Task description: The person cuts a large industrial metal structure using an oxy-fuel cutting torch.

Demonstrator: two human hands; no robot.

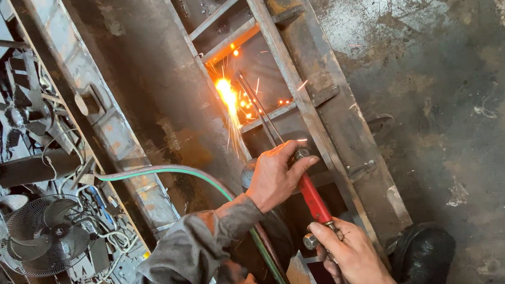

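Mid-cut. Red-handled gas cutting torch (313, 200) held in both hands: left hand (273, 176) wrapped round the head end, right hand (354, 255) closed on the valve end. Flame and sparks (227, 95) at the rusty steel frame's (300, 93) inner bar; cut apparently partial, seam obscured by glare. Green hose (174, 170) trailing left.

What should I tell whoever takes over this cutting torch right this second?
Left hand: wrapped around the front of the red-handled metal cutting torch, by its valve knob.
Right hand: gripping the torch's rear end, where the green hose trails off left.
Torch tip sits at the rusty steel frame; bright orange sparks fly at the inner rail.
Done: cut is lit and under way.
Left: how far it runs cannot be told.
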